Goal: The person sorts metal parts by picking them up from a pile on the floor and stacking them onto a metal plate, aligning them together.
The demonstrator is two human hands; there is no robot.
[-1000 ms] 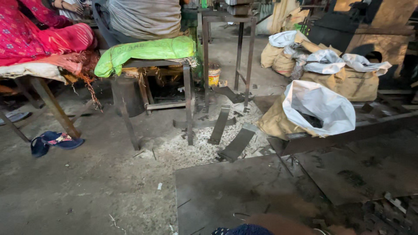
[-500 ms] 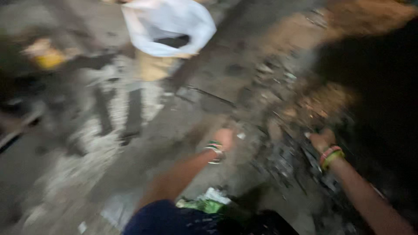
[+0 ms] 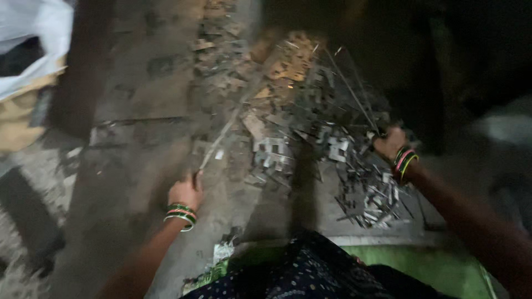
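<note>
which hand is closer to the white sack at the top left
Left. The left hand grips a thin rod on the floor, nearer the white sack. The right hand is far across, at the scrap metal pile.

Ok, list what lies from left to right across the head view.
White sack → left hand gripping a thin metal rod → heap of small metal scrap pieces → right hand reaching into the heap's right edge.
</note>
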